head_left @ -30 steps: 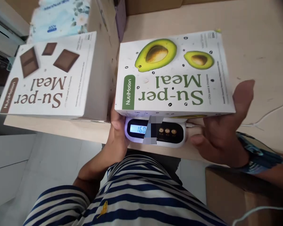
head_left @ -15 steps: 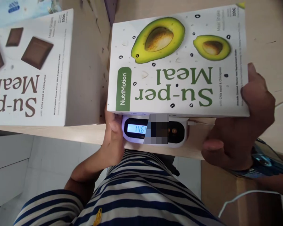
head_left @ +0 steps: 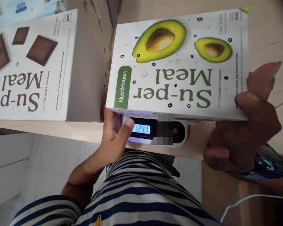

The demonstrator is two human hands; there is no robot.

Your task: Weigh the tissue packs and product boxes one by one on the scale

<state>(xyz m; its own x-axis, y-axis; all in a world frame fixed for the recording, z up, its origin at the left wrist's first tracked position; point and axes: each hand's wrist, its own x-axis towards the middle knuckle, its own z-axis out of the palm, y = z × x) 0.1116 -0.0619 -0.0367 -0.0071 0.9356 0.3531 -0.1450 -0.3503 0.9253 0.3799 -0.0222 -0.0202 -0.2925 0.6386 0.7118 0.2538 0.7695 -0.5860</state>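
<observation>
A white meal shake box [head_left: 176, 66] with avocado pictures and green lettering sits upside down to my view, tilted slightly. Below its near edge shows a white digital scale [head_left: 144, 137] with a black panel and a lit display that reads 12.41. My left hand [head_left: 114, 135] grips the left end of the scale, its thumb lying on the panel beside the digits. The fingers go partly out of sight under the box. My right hand [head_left: 247, 125] is at the box's near right corner. One finger laps over the front face, another points upward, and the thumb is off the box.
To the left stands a chocolate meal shake box [head_left: 54, 72], with a pale blue pack [head_left: 30, 14] behind it. A thin cable [head_left: 200, 123] runs from the scale to the right. A white cord [head_left: 250, 198] hangs at lower right, below the table edge [head_left: 82, 131].
My left thumb has moved onto the scale's panel. The display went from about 14.6 to 12.41. On my right hand one finger has lifted and stretched upward. The avocado box tilts slightly differently.
</observation>
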